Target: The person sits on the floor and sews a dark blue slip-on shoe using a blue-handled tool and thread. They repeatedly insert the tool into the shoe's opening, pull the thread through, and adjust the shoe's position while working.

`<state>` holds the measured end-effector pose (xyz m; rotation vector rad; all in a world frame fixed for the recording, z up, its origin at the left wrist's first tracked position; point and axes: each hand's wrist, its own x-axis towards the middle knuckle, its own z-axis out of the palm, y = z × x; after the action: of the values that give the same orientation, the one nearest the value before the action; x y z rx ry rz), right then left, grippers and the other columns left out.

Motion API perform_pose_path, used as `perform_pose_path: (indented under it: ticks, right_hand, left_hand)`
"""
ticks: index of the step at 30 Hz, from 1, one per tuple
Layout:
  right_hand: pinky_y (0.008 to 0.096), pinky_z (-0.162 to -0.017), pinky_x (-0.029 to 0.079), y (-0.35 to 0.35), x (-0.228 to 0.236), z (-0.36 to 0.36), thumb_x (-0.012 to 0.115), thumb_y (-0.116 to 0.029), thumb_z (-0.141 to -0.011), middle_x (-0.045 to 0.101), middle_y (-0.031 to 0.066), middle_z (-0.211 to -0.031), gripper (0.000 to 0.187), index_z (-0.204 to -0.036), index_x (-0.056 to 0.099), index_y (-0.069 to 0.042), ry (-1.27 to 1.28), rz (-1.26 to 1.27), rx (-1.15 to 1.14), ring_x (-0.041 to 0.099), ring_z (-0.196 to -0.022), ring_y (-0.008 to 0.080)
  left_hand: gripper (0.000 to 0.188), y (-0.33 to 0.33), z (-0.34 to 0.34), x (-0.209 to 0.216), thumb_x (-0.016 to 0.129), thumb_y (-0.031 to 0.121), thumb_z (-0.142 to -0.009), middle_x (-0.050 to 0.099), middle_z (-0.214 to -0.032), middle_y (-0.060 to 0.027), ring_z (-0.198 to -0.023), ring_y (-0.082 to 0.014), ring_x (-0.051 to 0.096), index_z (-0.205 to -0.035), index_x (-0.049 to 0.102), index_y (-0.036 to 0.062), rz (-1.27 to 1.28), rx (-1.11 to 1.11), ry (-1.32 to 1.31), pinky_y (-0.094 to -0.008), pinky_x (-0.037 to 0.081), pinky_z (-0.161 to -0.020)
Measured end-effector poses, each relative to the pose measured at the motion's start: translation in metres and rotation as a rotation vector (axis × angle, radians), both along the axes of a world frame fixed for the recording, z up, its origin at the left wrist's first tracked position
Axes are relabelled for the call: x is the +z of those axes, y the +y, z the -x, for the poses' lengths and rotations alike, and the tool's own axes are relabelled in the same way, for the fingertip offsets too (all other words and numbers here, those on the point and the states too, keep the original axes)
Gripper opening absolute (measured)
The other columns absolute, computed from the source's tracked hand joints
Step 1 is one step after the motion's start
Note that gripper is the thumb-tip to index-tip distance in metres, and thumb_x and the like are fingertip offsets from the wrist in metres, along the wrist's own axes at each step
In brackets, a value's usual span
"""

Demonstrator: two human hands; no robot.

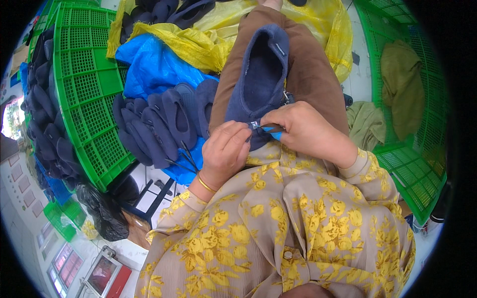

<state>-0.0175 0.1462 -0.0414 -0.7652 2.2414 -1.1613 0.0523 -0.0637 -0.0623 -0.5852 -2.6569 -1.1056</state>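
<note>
A navy blue slipper (264,69) lies across my lap, its opening facing up and its toe away from me. At the near end of it, my left hand (226,149) pinches a small shiny label (254,125) with its fingertips. Close against it on the right, my right hand (303,129) is closed round a small tool (273,132) with a blue part, whose kind I cannot make out. The tool's front end meets the label. Some thread or a small tag (287,97) hangs at the slipper's right side, above my right hand.
Several navy slippers (154,124) lie on blue plastic sheeting (154,64) to the left. Green plastic crates (89,89) stand left and right. A yellow woven sack (213,44) spreads beyond my knees, with more slippers on it. Olive cloth (401,82) hangs over the right crate.
</note>
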Motion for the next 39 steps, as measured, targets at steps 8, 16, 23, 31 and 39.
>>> perform_pose_path:
  ticks: [8, 16, 23, 31, 39]
  right_hand:
    - [0.0479, -0.068, 0.052, -0.014, -0.007, -0.007, 0.062, -0.003, -0.072, 0.066, 0.0184, -0.076, 0.013, -0.084, 0.066, -0.006, 0.069, -0.067, -0.043, 0.066, -0.074, 0.0377]
    - [0.0486, -0.064, 0.051, -0.012, 0.000, -0.013, 0.063, -0.003, -0.072, 0.065, 0.0182, -0.072, 0.013, -0.084, 0.063, -0.005, 0.033, -0.066, -0.112, 0.065, -0.070, 0.0385]
    - [0.0503, -0.063, 0.051, -0.017, -0.002, -0.025, 0.061, -0.001, -0.075, 0.064, 0.0208, -0.067, 0.021, -0.095, 0.054, -0.001, 0.020, -0.185, -0.042, 0.065, -0.067, 0.0401]
    - [0.0510, -0.066, 0.049, -0.025, -0.012, -0.027, 0.057, 0.006, -0.073, 0.065, 0.0209, -0.076, 0.034, -0.105, 0.051, -0.004, -0.055, -0.198, -0.060, 0.064, -0.075, 0.0425]
    - [0.0495, -0.071, 0.050, -0.013, -0.021, -0.032, 0.055, 0.005, -0.080, 0.068, 0.0192, -0.090, 0.030, -0.107, 0.050, -0.006, -0.120, 0.096, -0.154, 0.064, -0.086, 0.0426]
  left_hand:
    - [0.026, 0.000, -0.002, -0.003, 0.071, -0.005, -0.066, 0.068, -0.094, -0.0108, -0.087, -0.0286, 0.067, -0.091, 0.067, 0.0027, 0.015, 0.018, -0.017, -0.0354, 0.056, -0.077]
    - [0.029, -0.004, -0.005, -0.003, 0.070, -0.005, -0.066, 0.065, -0.096, -0.0098, -0.088, -0.0288, 0.065, -0.093, 0.067, 0.0028, 0.018, 0.017, -0.025, -0.0365, 0.055, -0.078]
    - [0.026, -0.002, -0.006, -0.006, 0.071, -0.007, -0.064, 0.069, -0.092, -0.0098, -0.086, -0.0280, 0.067, -0.088, 0.070, 0.0027, -0.002, 0.027, -0.013, -0.0354, 0.055, -0.076]
    - [0.022, 0.000, -0.009, -0.008, 0.070, -0.007, -0.066, 0.069, -0.092, -0.0102, -0.086, -0.0279, 0.067, -0.085, 0.069, 0.0023, 0.020, 0.049, -0.011, -0.0352, 0.055, -0.076]
    - [0.023, 0.002, -0.006, -0.002, 0.069, -0.008, -0.067, 0.069, -0.094, -0.0109, -0.086, -0.0276, 0.067, -0.087, 0.068, 0.0019, -0.014, 0.108, 0.009, -0.0355, 0.054, -0.077]
